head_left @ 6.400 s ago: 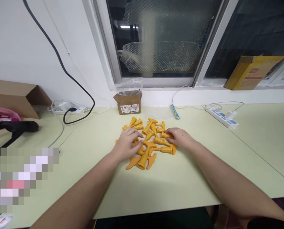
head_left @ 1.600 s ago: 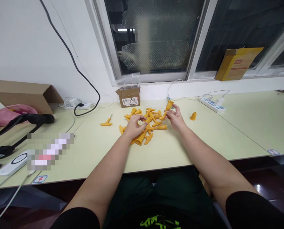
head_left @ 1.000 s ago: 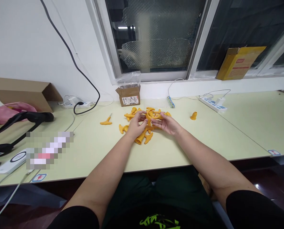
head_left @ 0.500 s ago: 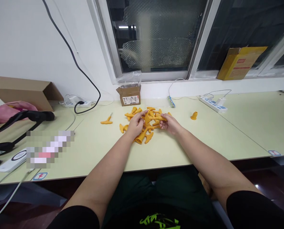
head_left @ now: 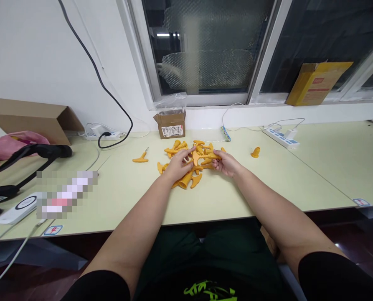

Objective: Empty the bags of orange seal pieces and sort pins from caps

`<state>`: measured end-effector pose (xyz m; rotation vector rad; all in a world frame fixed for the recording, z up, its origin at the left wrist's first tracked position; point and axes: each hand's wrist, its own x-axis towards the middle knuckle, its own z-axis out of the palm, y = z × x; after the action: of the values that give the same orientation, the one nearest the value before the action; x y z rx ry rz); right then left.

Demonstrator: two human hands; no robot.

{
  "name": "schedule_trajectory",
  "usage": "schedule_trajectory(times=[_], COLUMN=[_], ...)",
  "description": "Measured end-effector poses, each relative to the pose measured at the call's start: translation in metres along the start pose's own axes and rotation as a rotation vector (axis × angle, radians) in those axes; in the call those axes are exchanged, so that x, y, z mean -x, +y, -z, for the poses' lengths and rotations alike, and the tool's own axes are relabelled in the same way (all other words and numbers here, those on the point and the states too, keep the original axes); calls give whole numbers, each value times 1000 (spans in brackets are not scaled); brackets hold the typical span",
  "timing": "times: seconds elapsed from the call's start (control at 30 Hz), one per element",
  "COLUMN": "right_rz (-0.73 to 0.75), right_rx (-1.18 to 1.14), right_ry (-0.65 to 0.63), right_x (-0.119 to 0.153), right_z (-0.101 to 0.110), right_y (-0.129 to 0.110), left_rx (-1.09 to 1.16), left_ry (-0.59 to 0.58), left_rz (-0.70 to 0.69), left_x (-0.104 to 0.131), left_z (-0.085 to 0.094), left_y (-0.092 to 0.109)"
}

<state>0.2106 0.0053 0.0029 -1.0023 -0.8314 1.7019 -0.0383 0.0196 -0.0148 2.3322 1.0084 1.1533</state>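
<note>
A yellow corkscrew with a T-shaped handle (head_left: 196, 157) is held level between my hands, above a pile of similar yellow parts. My right hand (head_left: 226, 164) is closed around its sleeve end. At the handle, my left hand (head_left: 179, 164) has thumb and forefinger against the two ends of the crossbar. Beneath lie several more corkscrews and hollow sleeves, among them a flared sleeve (head_left: 185, 181) and a T-handle (head_left: 196, 180) in front. One corkscrew with its metal spiral showing (head_left: 140, 158) lies apart on the left. A single sleeve (head_left: 255, 152) stands on the right.
A small cardboard box (head_left: 171, 126) stands behind the pile against the wall. Power strips (head_left: 280, 137) lie along the back. To the left are a black strap-like frame (head_left: 45, 156), a pink bag (head_left: 20, 140) and a white device (head_left: 19, 209). The table edge (head_left: 205, 222) runs before me.
My left hand's fingers have shifted on the T-handle, and its crossbar looks turned slightly. The right hand keeps its hold on the sleeve end. The view has moved very little.
</note>
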Motion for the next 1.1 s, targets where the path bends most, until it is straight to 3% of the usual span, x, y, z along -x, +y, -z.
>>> schedule_trajectory(times=[0.27,0.63,0.77,0.97,1.1], right_rz=[87,87,157,210,229], right_rx=[88,109,87,132,127], right_ry=[-136,-205,-283,-242,-226], right_x=[-1,2,6,4,0], right_z=[6,7,1,1,6], right_y=[3,4,4,8,9], left_rx=[24,71,132,334,469], left_ry=[35,45,103,260,256], left_rz=[15,8,105,203,244], left_x=[2,-2,-3,-3,-4], left_z=[7,6,5,3,-1], left_y=[8,3,6,7,3])
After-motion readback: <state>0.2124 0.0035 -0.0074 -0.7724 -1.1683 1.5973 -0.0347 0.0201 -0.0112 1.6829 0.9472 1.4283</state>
